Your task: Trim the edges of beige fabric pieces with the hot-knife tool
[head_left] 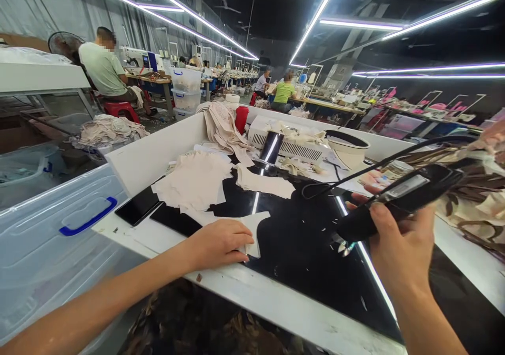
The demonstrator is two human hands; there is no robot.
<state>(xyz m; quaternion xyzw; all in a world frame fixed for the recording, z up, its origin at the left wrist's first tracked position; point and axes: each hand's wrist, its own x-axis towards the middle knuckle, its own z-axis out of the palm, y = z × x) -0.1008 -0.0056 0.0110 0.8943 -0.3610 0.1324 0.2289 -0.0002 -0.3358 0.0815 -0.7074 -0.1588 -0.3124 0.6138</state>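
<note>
My left hand (pixel 224 242) lies flat, fingers spread, on a small cream fabric piece (pixel 258 223) near the front edge of the black glossy work surface (pixel 292 276). My right hand (pixel 404 239) is wrapped around a black corded hand tool (pixel 398 200) with a grey panel on its side. Shiny metal tips at the tool's lower end hang just over the surface, apart from the fabric. A thick black cord (pixel 379 160) loops behind it. Beyond my left hand lie a stack of cream cut pieces (pixel 195 179) and a single cream piece (pixel 266 181).
A black phone-like slab (pixel 138 206) lies at the left edge. At the back stand a vented white box (pixel 292 139), a red cone (pixel 241 118) and draped fabric strips (pixel 221 126). Brown fabric scraps (pixel 469 197) pile up right; a lidded clear bin (pixel 59 255) stands left.
</note>
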